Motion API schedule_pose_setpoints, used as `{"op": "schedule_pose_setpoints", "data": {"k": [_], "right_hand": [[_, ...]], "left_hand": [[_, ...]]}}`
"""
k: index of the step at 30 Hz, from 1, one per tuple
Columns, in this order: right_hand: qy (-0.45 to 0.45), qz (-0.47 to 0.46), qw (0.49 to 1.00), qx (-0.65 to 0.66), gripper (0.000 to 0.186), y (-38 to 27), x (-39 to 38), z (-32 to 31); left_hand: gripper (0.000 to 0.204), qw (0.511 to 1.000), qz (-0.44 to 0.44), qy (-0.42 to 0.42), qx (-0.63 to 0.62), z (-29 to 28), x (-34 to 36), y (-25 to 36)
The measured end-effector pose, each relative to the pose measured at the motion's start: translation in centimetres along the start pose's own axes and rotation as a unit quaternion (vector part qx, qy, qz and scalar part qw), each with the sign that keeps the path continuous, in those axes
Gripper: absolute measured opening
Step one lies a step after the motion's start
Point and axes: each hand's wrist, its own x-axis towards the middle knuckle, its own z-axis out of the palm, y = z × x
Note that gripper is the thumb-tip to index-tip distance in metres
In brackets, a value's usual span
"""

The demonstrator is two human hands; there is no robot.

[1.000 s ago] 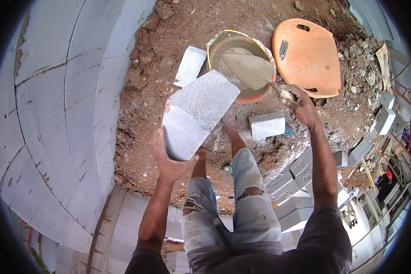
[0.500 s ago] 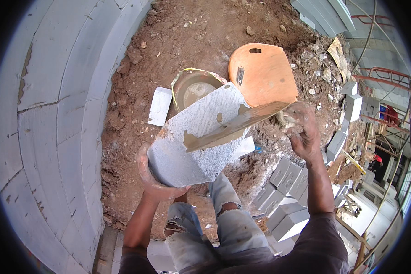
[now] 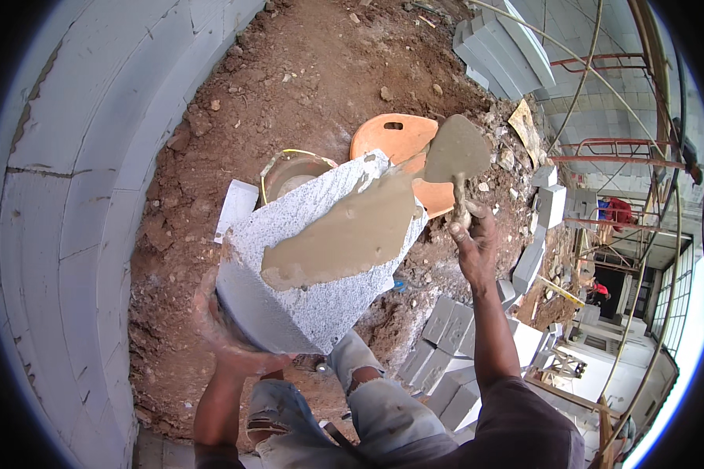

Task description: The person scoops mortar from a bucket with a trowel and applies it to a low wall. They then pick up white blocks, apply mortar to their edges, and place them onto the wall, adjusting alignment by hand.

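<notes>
A large pale grey concrete block (image 3: 254,244) is held up in front of me, tilted. My left hand (image 3: 231,324) grips its near left end from below, fingers curled round the edge. Wet brown mortar (image 3: 344,234) lies in a thick smear along the block's upper face. In my right hand (image 3: 477,234), at the block's far right, is a trowel (image 3: 455,148), its handle closed in the fingers and its broad blade coated with mortar. Behind the block stands a bucket (image 3: 293,172), partly hidden. An orange plastic chair seat (image 3: 383,133) shows beyond it.
A wall of grey blocks (image 3: 78,211) curves along the left. A small white block (image 3: 238,205) lies on reddish soil near the bucket. Stacked blocks (image 3: 446,336) sit at right, with more (image 3: 501,47) at far right. Beyond are red scaffold bars (image 3: 610,161) and a person in red (image 3: 618,213).
The trowel has swung away from the block to the right, its blade now turned up. A broad layer of mortar now covers the block's top. My left hand still holds the block.
</notes>
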Motion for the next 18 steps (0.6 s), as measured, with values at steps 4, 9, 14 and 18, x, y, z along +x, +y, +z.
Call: {"op": "schedule_pose_setpoints", "data": {"k": [4,9,14,18], "right_hand": [[-0.018,0.126,0.990,-0.067,0.038,15.1,-6.7,5.3],[-0.106,0.168,0.968,-0.155,0.048,23.2,-7.9,13.8],[-0.239,-0.054,0.969,0.034,0.060,10.4,-0.5,18.8],[-0.240,0.237,0.789,0.515,0.063,-1.9,-4.0,19.5]], "left_hand": [[0.153,0.999,0.033,0.010,-0.002,-1.1,0.1,-0.3],[0.154,0.990,0.140,0.027,0.025,-3.4,1.1,0.7],[0.154,0.987,0.148,0.061,0.014,-5.9,-0.4,6.8],[0.152,0.985,0.127,0.104,-0.055,-5.9,-3.2,13.0]]}}
